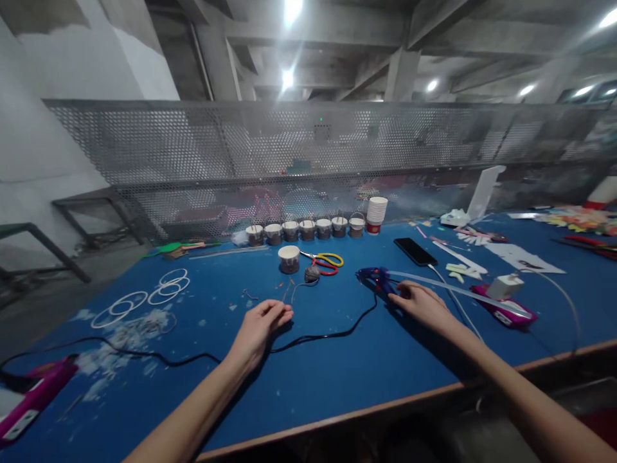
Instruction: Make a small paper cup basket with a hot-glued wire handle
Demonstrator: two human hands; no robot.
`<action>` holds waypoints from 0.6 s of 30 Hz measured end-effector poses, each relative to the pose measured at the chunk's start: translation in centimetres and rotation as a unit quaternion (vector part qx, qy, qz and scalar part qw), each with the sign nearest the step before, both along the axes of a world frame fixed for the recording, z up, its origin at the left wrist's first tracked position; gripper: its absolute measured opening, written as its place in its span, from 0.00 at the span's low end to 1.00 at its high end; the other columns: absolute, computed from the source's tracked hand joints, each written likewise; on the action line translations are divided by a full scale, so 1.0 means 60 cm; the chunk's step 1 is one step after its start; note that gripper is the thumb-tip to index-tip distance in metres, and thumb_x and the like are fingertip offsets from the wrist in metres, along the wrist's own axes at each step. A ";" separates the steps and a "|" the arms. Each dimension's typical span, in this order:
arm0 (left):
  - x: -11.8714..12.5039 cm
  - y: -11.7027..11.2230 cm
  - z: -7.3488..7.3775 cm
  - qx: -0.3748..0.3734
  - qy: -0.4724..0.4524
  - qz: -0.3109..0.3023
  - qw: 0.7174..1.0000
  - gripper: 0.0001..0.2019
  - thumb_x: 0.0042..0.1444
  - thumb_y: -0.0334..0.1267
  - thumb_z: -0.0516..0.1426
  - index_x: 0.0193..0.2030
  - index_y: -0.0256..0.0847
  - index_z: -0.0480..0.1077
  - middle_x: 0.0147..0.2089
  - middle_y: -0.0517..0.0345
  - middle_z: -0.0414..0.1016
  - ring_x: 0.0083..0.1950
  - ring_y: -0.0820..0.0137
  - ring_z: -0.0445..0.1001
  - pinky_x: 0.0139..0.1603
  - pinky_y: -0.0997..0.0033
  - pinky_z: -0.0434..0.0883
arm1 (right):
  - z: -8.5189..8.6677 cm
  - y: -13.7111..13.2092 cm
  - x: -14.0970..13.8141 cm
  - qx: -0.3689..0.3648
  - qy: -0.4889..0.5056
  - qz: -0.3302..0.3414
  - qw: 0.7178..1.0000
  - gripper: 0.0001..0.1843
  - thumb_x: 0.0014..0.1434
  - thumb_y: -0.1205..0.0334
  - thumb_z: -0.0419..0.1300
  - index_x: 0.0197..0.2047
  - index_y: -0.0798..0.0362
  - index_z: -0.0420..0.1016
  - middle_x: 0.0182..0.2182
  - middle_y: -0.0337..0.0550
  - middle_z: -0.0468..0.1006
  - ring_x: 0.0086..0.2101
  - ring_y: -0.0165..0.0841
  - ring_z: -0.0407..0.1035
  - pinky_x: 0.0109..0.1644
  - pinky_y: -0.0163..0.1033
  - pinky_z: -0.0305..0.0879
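Observation:
My left hand (263, 325) is closed in a pinch on the end of a thin grey cord (292, 290). That cord trails back to a small ball of grey yarn (312, 274). My right hand (424, 305) has its fingers closed at the handle of a blue glue gun (376, 276), which lies on its side with a long clear glue stick (448, 286) sticking out of its back. Beyond my left hand stands a paper cup (289, 262) with a dark wrapped side. Scissors (325, 260) with red and yellow handles lie behind the yarn.
Several wrapped cups (307, 231) line the back beside a stack of paper cups (376, 215). White rings (168, 287) and scraps lie left. A black cable (313, 337) crosses the blue table (328, 392). Right are a phone (414, 251) and a purple power strip (511, 315).

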State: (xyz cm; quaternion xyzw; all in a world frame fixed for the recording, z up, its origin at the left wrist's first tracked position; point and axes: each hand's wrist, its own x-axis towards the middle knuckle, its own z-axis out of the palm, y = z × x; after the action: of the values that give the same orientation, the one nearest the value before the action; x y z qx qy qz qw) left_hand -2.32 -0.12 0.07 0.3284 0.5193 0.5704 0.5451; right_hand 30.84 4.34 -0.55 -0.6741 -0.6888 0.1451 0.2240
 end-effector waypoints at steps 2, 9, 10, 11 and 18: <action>0.013 0.004 -0.007 -0.010 -0.003 -0.012 1.000 0.07 0.41 0.34 0.66 0.22 0.35 0.73 0.28 0.53 0.78 0.29 0.74 0.77 0.37 0.77 0.74 | 0.001 0.027 -0.004 0.008 0.046 0.029 0.998 0.21 0.48 0.51 0.57 0.41 0.55 0.75 0.40 0.51 0.78 0.42 0.45 0.70 0.45 0.42 0.63; 0.026 0.000 -0.005 -0.019 0.011 -0.020 1.000 0.08 0.41 0.37 0.66 0.24 0.34 0.73 0.29 0.53 0.78 0.30 0.73 0.77 0.38 0.76 0.73 | -0.011 0.080 -0.039 -0.017 0.123 0.078 0.989 0.13 0.45 0.55 0.56 0.29 0.55 0.76 0.24 0.40 0.77 0.28 0.38 0.70 0.33 0.39 0.64; 0.026 0.000 -0.006 -0.019 0.014 -0.021 0.999 0.08 0.41 0.37 0.66 0.24 0.34 0.73 0.29 0.53 0.78 0.30 0.73 0.77 0.37 0.76 0.73 | -0.013 0.080 -0.040 -0.015 0.133 0.076 0.988 0.12 0.46 0.56 0.56 0.28 0.54 0.76 0.22 0.39 0.76 0.28 0.38 0.69 0.32 0.38 0.64; 0.026 0.001 -0.007 -0.018 0.017 -0.023 0.999 0.09 0.41 0.38 0.66 0.24 0.35 0.74 0.29 0.53 0.78 0.29 0.73 0.77 0.37 0.76 0.73 | -0.015 0.078 -0.041 -0.012 0.140 0.072 0.987 0.12 0.46 0.56 0.55 0.28 0.54 0.75 0.21 0.38 0.75 0.27 0.38 0.69 0.32 0.38 0.63; 0.042 0.009 -0.014 -0.021 0.055 -0.051 0.997 0.12 0.42 0.43 0.64 0.26 0.35 0.74 0.30 0.51 0.78 0.32 0.69 0.77 0.35 0.73 0.74 | 0.028 0.023 -0.096 0.032 0.323 0.014 0.946 0.17 0.52 0.49 0.55 0.29 0.54 0.73 0.18 0.41 0.72 0.24 0.35 0.67 0.30 0.39 0.61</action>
State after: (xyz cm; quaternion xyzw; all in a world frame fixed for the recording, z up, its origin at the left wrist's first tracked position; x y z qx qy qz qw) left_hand 0.19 0.39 -0.79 0.3737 0.5429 0.5115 0.5513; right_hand 25.09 5.72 1.12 -0.5741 -0.5930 0.3359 0.4537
